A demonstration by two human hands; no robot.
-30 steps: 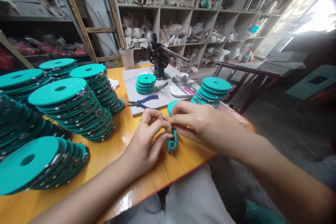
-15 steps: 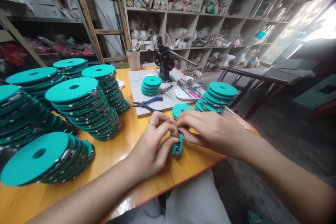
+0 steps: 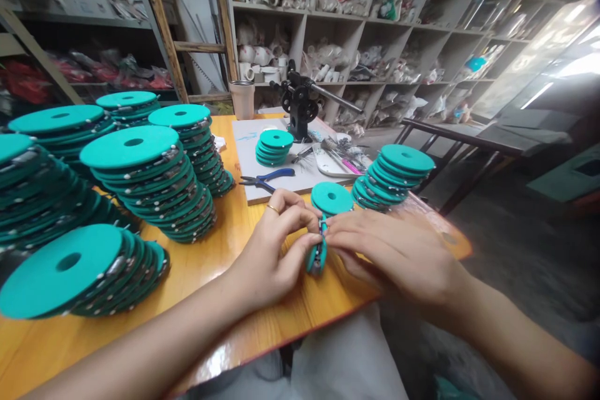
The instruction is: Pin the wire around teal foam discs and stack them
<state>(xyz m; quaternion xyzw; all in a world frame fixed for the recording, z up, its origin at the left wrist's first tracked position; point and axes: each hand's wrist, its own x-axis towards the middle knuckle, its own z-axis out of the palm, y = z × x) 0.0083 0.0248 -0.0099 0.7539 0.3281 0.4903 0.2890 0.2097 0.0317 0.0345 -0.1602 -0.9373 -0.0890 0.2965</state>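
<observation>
A small green foam spool [image 3: 317, 260] with dark, beaded line in its groove is held on edge, low over the table's front. My left hand [image 3: 276, 256] is closed, thumb and fingers pinching the spool from its left side; a ring is on one finger. From the right, my right hand [image 3: 398, 250] has its fingers pressed together against the spool's upper rim. Its fingertips partly hide what lies between them. Right behind the hands lies another green spool [image 3: 332, 198], with a stack of spools [image 3: 398, 172] to its right.
Tall stacks of wound green spools [image 3: 135, 156] fill the table's left side. Blue-handled pliers [image 3: 269, 177] lie on a grey board [image 3: 248, 137], beside a short spool stack [image 3: 274, 147], a white tray [image 3: 325, 162] of tools and a black hand-cranked device [image 3: 300, 103]. A cup [image 3: 242, 100] stands behind.
My right hand has turned flatter and shifted slightly right and down, its fingers now straighter against the spool. My left hand keeps its pinch. The camera view has shifted a little.
</observation>
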